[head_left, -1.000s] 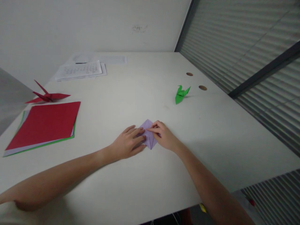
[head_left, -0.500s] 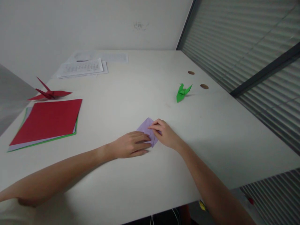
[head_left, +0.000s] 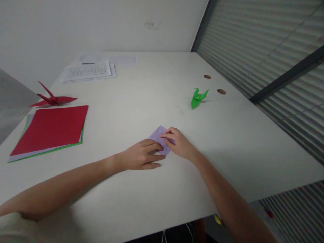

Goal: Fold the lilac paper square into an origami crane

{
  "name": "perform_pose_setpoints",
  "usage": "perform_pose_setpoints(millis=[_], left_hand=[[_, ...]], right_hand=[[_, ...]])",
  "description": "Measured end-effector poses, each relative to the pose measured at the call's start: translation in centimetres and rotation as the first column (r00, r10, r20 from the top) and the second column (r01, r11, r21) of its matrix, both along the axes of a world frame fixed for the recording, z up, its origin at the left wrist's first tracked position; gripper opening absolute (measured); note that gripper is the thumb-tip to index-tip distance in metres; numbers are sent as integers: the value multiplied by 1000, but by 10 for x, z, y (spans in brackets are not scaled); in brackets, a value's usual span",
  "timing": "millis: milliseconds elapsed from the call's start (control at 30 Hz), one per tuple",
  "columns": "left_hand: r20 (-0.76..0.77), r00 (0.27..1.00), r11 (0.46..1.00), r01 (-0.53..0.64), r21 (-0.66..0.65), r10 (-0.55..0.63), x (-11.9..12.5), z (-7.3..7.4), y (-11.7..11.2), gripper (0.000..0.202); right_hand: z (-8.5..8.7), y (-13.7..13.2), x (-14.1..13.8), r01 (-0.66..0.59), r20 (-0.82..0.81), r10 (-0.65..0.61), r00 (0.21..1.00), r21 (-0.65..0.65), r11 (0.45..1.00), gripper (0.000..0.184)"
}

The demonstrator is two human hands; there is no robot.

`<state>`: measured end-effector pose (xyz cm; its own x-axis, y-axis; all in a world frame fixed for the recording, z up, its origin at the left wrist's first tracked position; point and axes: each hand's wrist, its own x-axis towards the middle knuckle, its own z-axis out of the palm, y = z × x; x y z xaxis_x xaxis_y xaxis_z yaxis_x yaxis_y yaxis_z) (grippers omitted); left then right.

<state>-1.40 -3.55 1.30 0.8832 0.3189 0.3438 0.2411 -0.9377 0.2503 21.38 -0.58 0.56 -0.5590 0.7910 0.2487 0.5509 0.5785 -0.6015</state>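
Observation:
A folded piece of purple origami paper lies flat on the white table in front of me, diamond-shaped with creases showing. My left hand rests palm down at its left and lower side, fingers outstretched, their tips on the paper. From the right, my right hand pinches at the paper's right part with thumb and fingertips. Both hands cover some of the sheet, and the exact flap between the right fingers is hidden.
A green paper crane stands at the right, near two round holes in the table. At the left, a red paper crane sits behind a stack of coloured sheets, red on top. Printed papers lie farther back.
My left index finger has slid slightly toward the paper's lower corner, and the left fingers are spread a bit more. The right hand keeps its pinch in nearly the same spot.

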Motion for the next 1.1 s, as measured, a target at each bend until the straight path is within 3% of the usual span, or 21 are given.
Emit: perform_pose_setpoints(millis=[400,1100], left_hand=[[-27,997,998,-69,-17,68,4,7,-12,45],[6,997,997,-76,0,76,4,1,-11,39]], right_hand=[[3,-1,-1,7,6,-7,1000,-9,1000,27],[1,0,0,3,-15,-3,1000,-9,1000,27]])
